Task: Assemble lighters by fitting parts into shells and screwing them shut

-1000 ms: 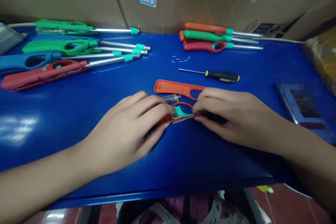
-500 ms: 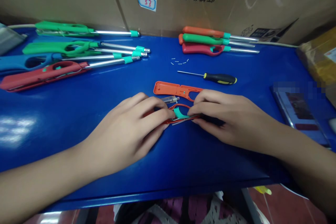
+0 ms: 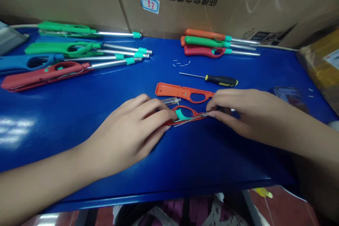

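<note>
Left hand (image 3: 127,137): fingers and thumb closed on the left end of the open lighter (image 3: 186,116).
Right hand (image 3: 243,113): fingertips pinch the thin metal end of the same lighter.
Open lighter: lies flat on the blue table (image 3: 106,91), between both hands, teal trigger showing.
Orange cover (image 3: 182,91): just behind it.
Screwdriver (image 3: 219,80): farther back, near tiny pins (image 3: 181,64).

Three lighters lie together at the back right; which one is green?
The middle lighter, lying between the orange one at the wall side and the red one nearest the screwdriver.
</note>
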`<state>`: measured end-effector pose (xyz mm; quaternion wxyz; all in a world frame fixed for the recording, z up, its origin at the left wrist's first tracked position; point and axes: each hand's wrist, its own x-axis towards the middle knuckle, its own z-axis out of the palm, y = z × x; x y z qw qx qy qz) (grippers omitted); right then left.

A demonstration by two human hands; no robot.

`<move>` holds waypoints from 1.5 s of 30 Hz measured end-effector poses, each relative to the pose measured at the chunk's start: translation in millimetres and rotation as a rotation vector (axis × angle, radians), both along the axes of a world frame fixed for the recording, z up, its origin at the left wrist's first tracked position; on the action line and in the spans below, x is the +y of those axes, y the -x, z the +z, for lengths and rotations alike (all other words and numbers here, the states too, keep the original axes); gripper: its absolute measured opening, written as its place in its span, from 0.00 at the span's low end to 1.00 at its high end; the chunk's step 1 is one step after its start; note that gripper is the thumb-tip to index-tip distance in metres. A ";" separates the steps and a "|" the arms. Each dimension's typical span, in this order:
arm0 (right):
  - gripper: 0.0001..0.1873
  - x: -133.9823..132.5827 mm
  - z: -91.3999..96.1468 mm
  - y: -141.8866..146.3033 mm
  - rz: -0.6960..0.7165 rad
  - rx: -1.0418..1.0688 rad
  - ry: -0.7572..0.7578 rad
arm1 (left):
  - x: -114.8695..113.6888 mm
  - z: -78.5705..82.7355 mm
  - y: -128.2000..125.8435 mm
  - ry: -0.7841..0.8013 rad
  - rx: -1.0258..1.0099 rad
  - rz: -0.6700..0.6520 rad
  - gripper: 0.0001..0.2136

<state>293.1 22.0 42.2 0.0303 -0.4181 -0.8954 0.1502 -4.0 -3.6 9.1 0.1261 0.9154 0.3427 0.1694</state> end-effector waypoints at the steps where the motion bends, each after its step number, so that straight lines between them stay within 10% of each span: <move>1: 0.08 1.8 -0.7 -0.2 0.015 0.006 0.020 | -0.1 0.3 -0.3 0.009 -0.007 0.002 0.10; 45: 0.07 -1.6 1.4 0.0 0.089 -0.137 -0.082 | -0.2 1.4 0.4 0.078 -0.071 0.037 0.08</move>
